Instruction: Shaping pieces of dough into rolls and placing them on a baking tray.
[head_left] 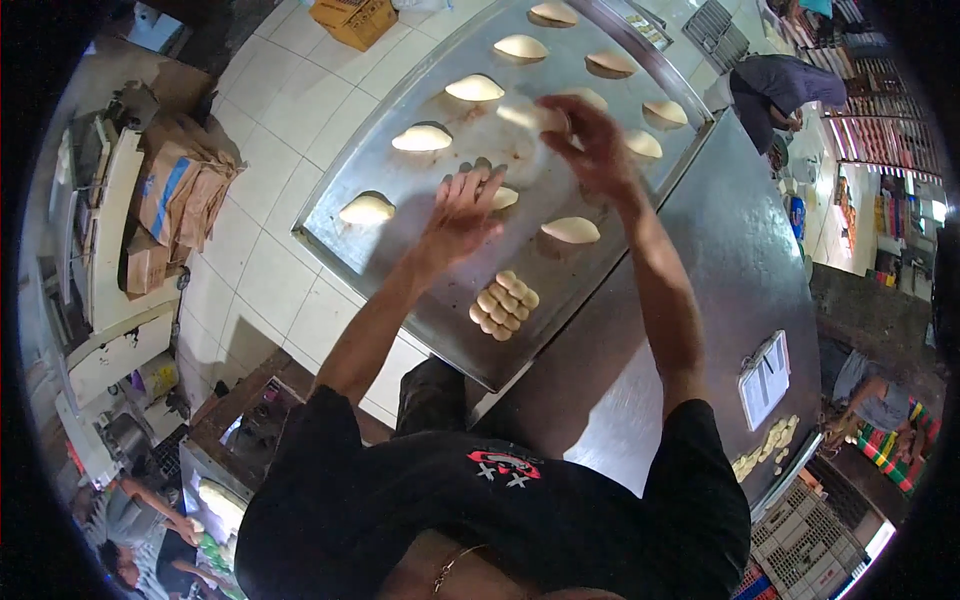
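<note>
Pale, pointed-oval dough pieces (pixel 421 137) lie spaced in rows on a large metal baking tray (pixel 345 165). My left hand (pixel 464 212) is low over the tray, fingers stretched and slightly apart, beside a dough piece (pixel 505 198) that it partly covers. Whether it touches that piece I cannot tell. Farther up and to the right, my right hand (pixel 592 148) has its thumb and fingers around one end of a motion-blurred dough piece (pixel 522 117). Near me on the tray sits a block of small joined dough balls (pixel 505 304).
A metal table (pixel 705 235) adjoins the tray's right side, with a clipboard (pixel 765 380) and dough scraps (pixel 768 447) on it. Cardboard (pixel 175 185) is stacked at left. One person (pixel 785 90) bends over at upper right; others are at lower left and right.
</note>
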